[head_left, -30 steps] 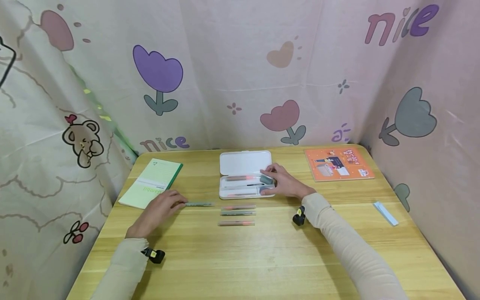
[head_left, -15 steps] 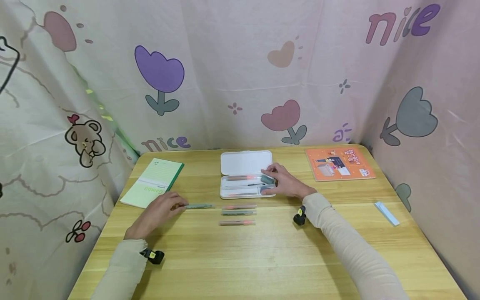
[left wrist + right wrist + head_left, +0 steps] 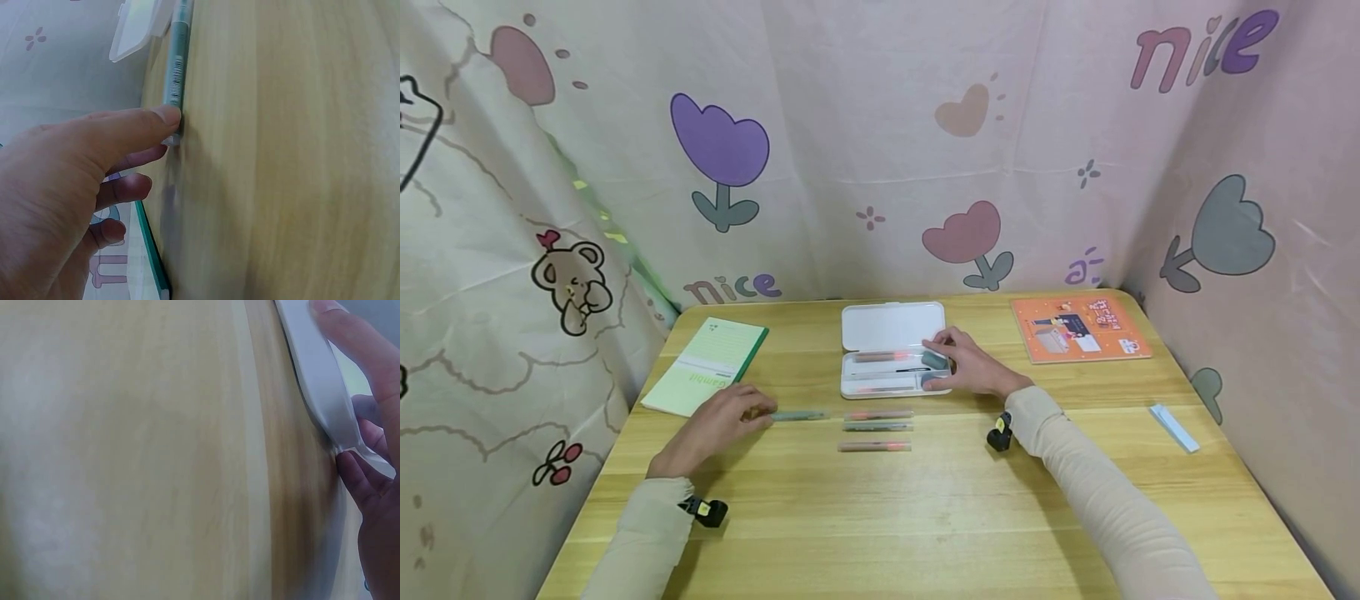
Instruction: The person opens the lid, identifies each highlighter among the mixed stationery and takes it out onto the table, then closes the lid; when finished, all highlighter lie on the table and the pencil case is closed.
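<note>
My left hand pinches the near end of a green pen between thumb and forefinger. In the left wrist view the pen shows a barcode on its barrel and lies close to the tabletop. My right hand grips the right end of an open white pencil case, thumb at the front and fingers over the side. Inside the case lie a pinkish pen, a thin dark stick and a grey-green object partly behind my fingers. The right wrist view shows the case's outer wall.
In front of the case lie a pink pen, a green pen and another pink pen. A green notebook sits at the left. An orange booklet and a pale blue strip are at the right.
The green pen's far end has dropped very slightly toward the front. Both hands keep their holds and nearly the same places; the head view has shifted a little.
</note>
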`<control>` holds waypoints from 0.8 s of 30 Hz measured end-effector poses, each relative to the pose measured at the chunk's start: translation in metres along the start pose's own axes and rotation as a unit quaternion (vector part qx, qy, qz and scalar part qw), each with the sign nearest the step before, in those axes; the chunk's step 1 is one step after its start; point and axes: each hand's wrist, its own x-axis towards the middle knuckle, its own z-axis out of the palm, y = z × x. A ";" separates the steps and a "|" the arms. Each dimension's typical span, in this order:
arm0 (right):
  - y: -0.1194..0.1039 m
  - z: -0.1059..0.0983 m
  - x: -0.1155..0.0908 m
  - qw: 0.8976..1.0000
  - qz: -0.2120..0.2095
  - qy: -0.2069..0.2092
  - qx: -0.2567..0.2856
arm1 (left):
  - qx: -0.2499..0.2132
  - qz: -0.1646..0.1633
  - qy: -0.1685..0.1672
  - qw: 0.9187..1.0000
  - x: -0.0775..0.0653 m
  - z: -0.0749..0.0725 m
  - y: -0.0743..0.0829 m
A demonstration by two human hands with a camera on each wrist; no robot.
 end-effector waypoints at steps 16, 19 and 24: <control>0.000 0.000 0.000 1.000 -0.001 0.000 0.001 | -0.022 -0.019 0.005 1.000 0.031 -0.003 0.018; 0.000 0.000 0.000 1.000 -0.001 -0.001 0.005 | -0.016 -0.007 0.007 1.000 0.048 -0.001 0.026; 0.000 0.001 0.001 1.000 0.000 0.000 0.006 | -0.012 0.018 0.015 1.000 0.080 0.009 0.045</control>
